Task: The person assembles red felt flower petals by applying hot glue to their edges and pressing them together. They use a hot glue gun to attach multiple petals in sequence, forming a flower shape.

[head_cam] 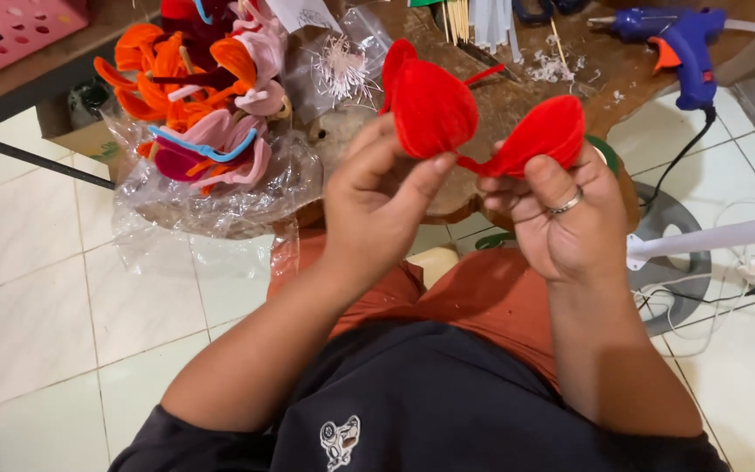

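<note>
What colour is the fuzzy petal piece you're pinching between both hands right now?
Bright red, seen in the head view: the petal piece sits between the left hand and right hand.

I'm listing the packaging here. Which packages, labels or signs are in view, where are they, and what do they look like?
Clear crinkled plastic bag: left of the left hand, holding orange and pink petal shapes.
Small clear plastic packet: top centre, holding white shreds, white card label above.
Brown cardboard box: far left, mostly hidden.
</note>
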